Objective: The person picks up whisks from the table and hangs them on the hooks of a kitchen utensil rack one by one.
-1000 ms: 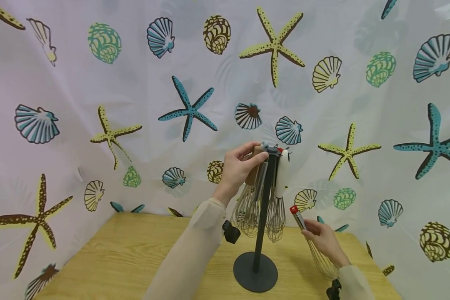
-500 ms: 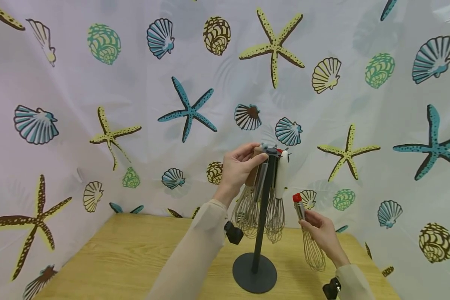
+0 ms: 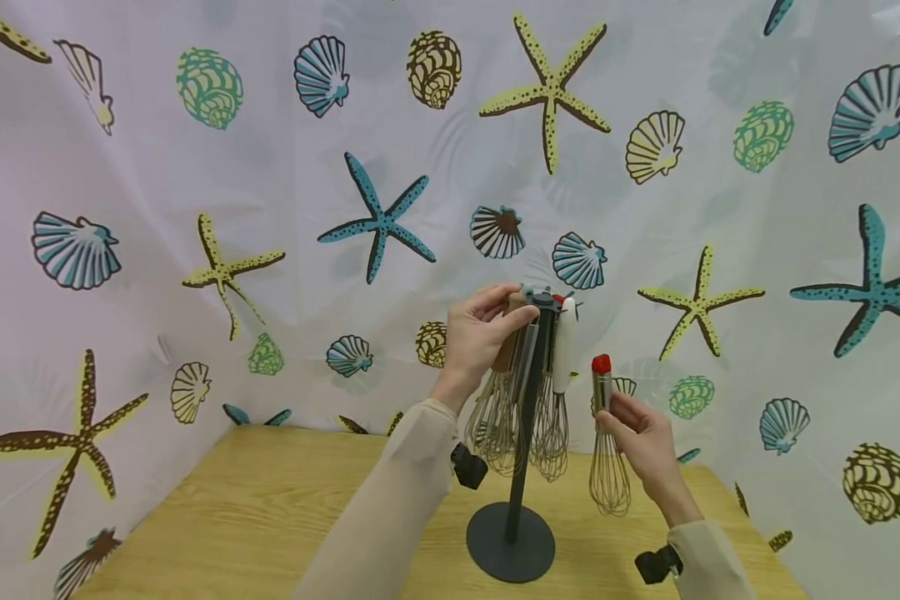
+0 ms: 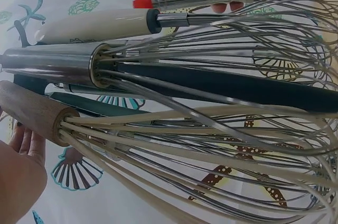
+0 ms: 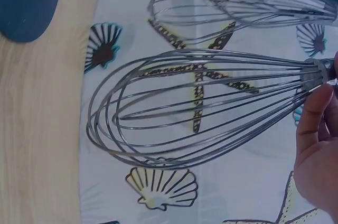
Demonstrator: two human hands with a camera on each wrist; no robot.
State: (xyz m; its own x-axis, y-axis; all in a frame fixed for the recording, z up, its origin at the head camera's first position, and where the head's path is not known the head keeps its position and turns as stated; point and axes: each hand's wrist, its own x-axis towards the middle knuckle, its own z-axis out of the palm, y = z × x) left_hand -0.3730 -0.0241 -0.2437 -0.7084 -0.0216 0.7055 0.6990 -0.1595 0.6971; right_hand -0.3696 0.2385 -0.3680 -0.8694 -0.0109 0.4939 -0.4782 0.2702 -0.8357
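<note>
In the head view my right hand (image 3: 645, 442) pinches a metal whisk (image 3: 602, 387) by the lower handle. It hangs upright, red tip up, to the right of a black whisk stand (image 3: 516, 492). My left hand (image 3: 471, 337) reaches to the top of the stand, thumb and fingers around the upper end of a wooden-handled whisk (image 4: 42, 113). A cream-handled whisk (image 3: 565, 346) and a steel-handled whisk (image 4: 53, 64) hang there too. In the right wrist view my right thumb (image 5: 315, 108) presses where the wires (image 5: 211, 76) meet the handle.
The stand's round base (image 3: 510, 546) rests on a wooden table (image 3: 270, 500). Behind it hangs a white curtain (image 3: 270, 150) printed with shells and starfish. The hanging wire loops crowd close around the pole.
The right hand has raised the red-tipped whisk, brought it slightly toward the stand and turned it from tilted to upright. The left hand has stayed at the stand's top.
</note>
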